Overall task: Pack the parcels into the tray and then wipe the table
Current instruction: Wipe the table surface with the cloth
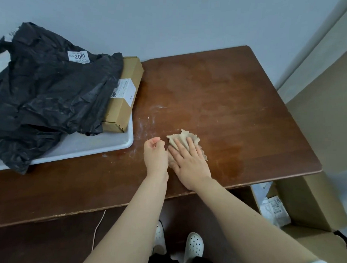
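A white tray [101, 146] sits on the left of the brown wooden table [238, 114]. It holds a crumpled black plastic parcel [48, 91] with a label reading 2001 and a long cardboard box parcel [124, 102] along the tray's right side. A beige cloth [181, 137] lies on the table near the middle front. My right hand [189, 161] presses flat on the cloth with fingers spread. My left hand [155, 154] is just to the left of it, fingers loosely curled, holding nothing. White smears mark the wood beside the tray.
Large cardboard boxes [312, 199] stand on the floor to the right of the table, with labelled packets [274, 210] between them. A thin white cord [98, 227] hangs below the table's front edge. A grey wall runs behind. My white shoes [193, 248] show below.
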